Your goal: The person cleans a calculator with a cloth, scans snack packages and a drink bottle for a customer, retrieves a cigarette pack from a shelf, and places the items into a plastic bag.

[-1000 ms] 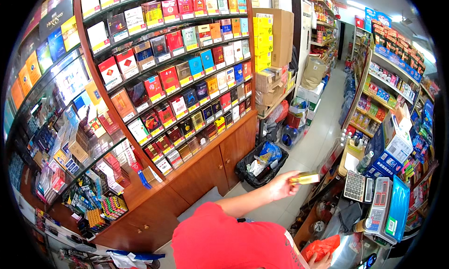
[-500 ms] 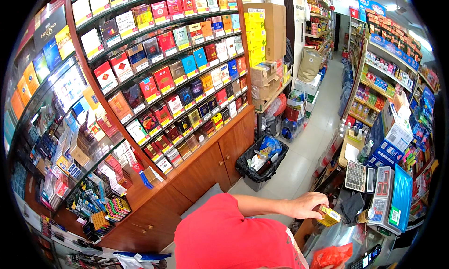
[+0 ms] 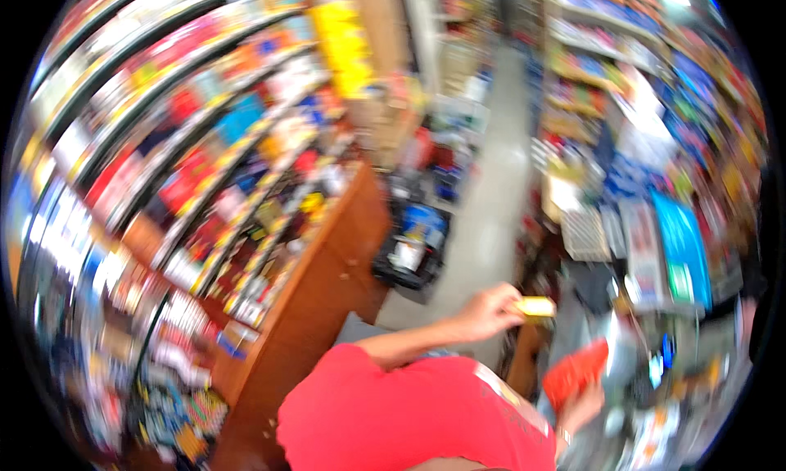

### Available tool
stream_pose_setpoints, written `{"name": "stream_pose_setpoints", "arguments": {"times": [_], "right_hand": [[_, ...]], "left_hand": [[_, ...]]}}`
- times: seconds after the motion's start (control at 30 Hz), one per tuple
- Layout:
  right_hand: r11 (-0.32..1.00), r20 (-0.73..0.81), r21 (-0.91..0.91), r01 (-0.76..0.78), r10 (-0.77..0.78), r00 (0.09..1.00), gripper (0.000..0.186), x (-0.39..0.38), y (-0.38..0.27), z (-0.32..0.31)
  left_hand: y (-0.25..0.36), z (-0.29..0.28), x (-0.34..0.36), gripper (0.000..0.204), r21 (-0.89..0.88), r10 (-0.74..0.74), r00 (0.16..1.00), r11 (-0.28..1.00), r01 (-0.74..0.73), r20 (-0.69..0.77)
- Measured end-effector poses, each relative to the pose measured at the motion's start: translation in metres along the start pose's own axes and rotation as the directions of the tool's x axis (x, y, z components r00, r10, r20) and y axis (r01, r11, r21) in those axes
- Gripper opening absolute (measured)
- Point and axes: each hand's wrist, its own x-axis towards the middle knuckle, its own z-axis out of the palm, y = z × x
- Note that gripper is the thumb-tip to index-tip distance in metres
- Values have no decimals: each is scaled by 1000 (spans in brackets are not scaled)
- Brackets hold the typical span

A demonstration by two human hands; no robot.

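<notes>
My left hand (image 3: 490,314) is stretched out over the counter side, its fingers pinched on a small yellow box (image 3: 536,306). The box sticks out beyond the fingertips, and motion smears its details. Lower and to the right, my right hand (image 3: 583,407) is closed on a crumpled red plastic bag (image 3: 575,371), which rises above the fingers. The two hands are apart, with the bag a little below the box.
Beyond the hands stand a calculator (image 3: 584,234), a scale (image 3: 643,246) and a blue flat item (image 3: 681,250). A black-lined bin (image 3: 412,254) sits on the aisle floor beside the wooden cabinet (image 3: 315,287). Packed shelves (image 3: 565,70) line the right.
The view has swung, shifting the shelves and aisle leftward, and is now blurred. My right hand has come into view with the red bag, now raised. My left hand still holds the yellow box.
</notes>
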Motion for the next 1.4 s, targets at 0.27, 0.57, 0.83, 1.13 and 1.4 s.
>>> {"name": "stream_pose_setpoints", "arguments": {"times": [0.27,0.57,0.83,1.13,1.4], "right_hand": [[990,-21,68,-120,122,992,46,-12,-57,-6],[879,-336,138,-457,476,813,34,-53,-43,-32],[771,-574,96,-629,559,598,24,-10,-35,-80],[593,-246,213,-777,802,544,75,2,-61,-49],[565,-180,240,-789,825,536,47,-13,-67,-57]], "left_hand": [[-32,21,18,30,1,9,996,1000,-9,90],[-22,141,110,28,-219,271,806,959,-180,525],[-7,211,171,28,-380,417,604,904,-197,679],[-30,266,218,32,-483,410,517,876,8,752],[-3,322,205,31,-502,476,358,865,-22,804]]}}
